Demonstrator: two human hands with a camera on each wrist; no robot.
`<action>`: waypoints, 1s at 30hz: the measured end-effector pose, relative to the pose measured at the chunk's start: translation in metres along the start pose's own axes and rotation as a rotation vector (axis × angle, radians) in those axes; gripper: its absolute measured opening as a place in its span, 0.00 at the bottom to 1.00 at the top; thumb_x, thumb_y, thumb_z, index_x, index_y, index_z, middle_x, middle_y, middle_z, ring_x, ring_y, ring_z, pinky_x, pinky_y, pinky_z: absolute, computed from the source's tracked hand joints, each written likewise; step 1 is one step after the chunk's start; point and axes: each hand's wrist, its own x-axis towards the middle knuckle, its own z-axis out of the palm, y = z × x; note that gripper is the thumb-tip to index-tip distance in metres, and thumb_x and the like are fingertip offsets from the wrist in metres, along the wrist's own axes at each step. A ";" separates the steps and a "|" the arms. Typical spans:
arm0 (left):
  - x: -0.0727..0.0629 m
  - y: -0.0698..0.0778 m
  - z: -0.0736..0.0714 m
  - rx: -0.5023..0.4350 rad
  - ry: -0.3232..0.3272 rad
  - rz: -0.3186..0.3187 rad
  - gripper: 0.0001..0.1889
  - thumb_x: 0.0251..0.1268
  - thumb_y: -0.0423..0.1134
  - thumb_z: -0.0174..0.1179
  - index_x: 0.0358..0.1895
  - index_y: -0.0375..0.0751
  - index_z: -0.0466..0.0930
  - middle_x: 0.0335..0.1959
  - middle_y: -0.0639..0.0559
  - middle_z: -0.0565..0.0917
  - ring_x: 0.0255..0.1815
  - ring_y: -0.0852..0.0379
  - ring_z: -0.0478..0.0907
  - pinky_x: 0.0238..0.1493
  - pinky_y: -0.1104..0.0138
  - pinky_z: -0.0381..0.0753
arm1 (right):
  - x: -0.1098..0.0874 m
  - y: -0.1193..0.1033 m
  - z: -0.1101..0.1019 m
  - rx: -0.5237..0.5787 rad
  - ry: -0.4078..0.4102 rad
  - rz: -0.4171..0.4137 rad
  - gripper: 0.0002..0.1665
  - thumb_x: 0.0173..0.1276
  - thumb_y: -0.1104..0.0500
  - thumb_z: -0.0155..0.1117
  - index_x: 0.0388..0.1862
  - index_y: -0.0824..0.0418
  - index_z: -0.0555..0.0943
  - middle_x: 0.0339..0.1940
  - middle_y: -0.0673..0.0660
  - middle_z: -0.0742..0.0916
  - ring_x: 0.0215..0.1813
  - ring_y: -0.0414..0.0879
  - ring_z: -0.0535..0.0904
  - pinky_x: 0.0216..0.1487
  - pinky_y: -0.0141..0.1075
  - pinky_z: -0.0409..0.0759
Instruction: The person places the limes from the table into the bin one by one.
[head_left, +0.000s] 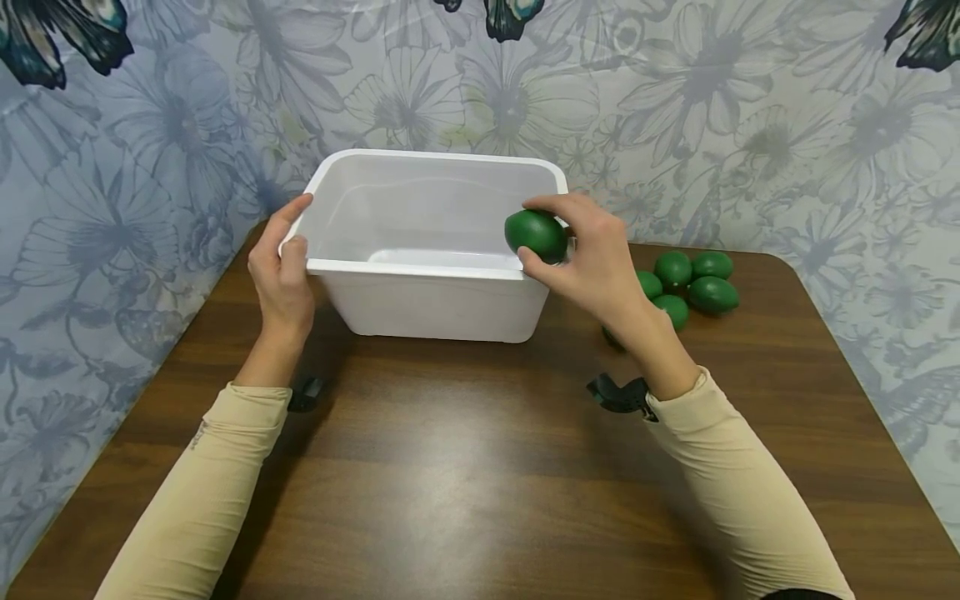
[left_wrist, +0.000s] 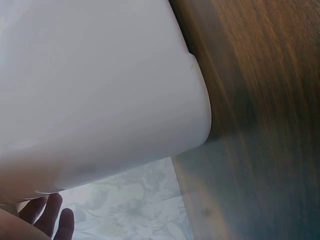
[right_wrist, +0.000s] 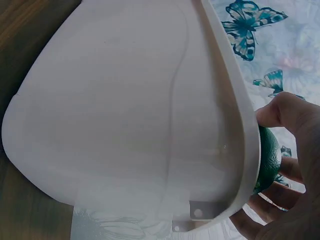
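Observation:
A white plastic tub (head_left: 435,304) stands on the wooden table near the wall, its open top showing a bare inside. At its left end my left hand (head_left: 285,267) grips the rim, thumb near the front corner and index finger further back. My right hand (head_left: 592,250) holds a dark green lime (head_left: 536,235) between thumb and fingers, over the tub's right rim. In the right wrist view the rim partly hides this lime (right_wrist: 269,157). Several more limes (head_left: 713,294) lie grouped on the table to the right, some of them behind my right wrist.
The brown wooden table (head_left: 450,467) runs back to a wall (head_left: 750,125) with a flower pattern and butterflies. Dark straps (head_left: 618,393) with camera mounts sit at both wrists. The limes lie just right of the tub, close to the table's back edge.

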 end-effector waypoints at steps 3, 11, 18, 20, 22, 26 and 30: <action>-0.001 0.002 0.000 -0.004 0.002 0.003 0.29 0.63 0.39 0.43 0.63 0.39 0.86 0.62 0.41 0.86 0.54 0.52 0.83 0.53 0.70 0.77 | 0.000 -0.002 0.002 -0.009 -0.035 -0.010 0.26 0.62 0.55 0.72 0.60 0.59 0.87 0.55 0.59 0.88 0.53 0.51 0.83 0.46 0.45 0.82; -0.004 0.006 -0.001 -0.009 0.004 -0.003 0.30 0.62 0.39 0.43 0.63 0.39 0.86 0.62 0.41 0.86 0.55 0.51 0.83 0.53 0.69 0.77 | -0.002 -0.008 0.009 -0.046 -0.187 0.070 0.23 0.66 0.56 0.63 0.60 0.59 0.85 0.54 0.58 0.86 0.51 0.53 0.77 0.45 0.45 0.78; -0.006 0.006 -0.002 -0.004 0.001 -0.002 0.29 0.63 0.39 0.43 0.63 0.40 0.86 0.62 0.41 0.86 0.54 0.52 0.83 0.52 0.69 0.77 | -0.005 -0.009 0.020 -0.217 -0.280 0.069 0.18 0.73 0.53 0.50 0.49 0.58 0.85 0.43 0.54 0.88 0.48 0.50 0.78 0.54 0.47 0.69; -0.006 0.007 -0.003 -0.004 0.000 -0.003 0.29 0.63 0.39 0.43 0.63 0.40 0.86 0.62 0.41 0.86 0.54 0.52 0.83 0.52 0.69 0.77 | -0.004 -0.008 0.021 -0.249 -0.288 0.055 0.19 0.78 0.51 0.49 0.48 0.57 0.86 0.43 0.53 0.89 0.51 0.51 0.80 0.56 0.47 0.70; -0.006 0.007 -0.003 -0.002 0.002 -0.004 0.30 0.62 0.39 0.43 0.63 0.40 0.86 0.62 0.41 0.86 0.53 0.52 0.83 0.51 0.69 0.77 | -0.004 -0.008 0.022 -0.269 -0.303 0.048 0.23 0.83 0.47 0.47 0.49 0.56 0.87 0.46 0.53 0.90 0.55 0.51 0.81 0.57 0.47 0.71; -0.005 0.008 -0.003 0.001 0.004 -0.003 0.30 0.62 0.39 0.43 0.63 0.40 0.86 0.62 0.41 0.86 0.54 0.52 0.83 0.52 0.69 0.77 | -0.003 -0.007 0.022 -0.305 -0.330 0.047 0.28 0.85 0.39 0.45 0.52 0.55 0.88 0.51 0.52 0.91 0.60 0.51 0.81 0.61 0.48 0.70; -0.005 0.007 -0.002 0.006 -0.002 -0.001 0.30 0.62 0.39 0.44 0.64 0.40 0.86 0.63 0.41 0.86 0.55 0.51 0.83 0.52 0.69 0.77 | -0.003 -0.006 0.022 -0.323 -0.342 0.046 0.30 0.85 0.38 0.44 0.48 0.55 0.89 0.49 0.52 0.92 0.56 0.51 0.81 0.60 0.47 0.69</action>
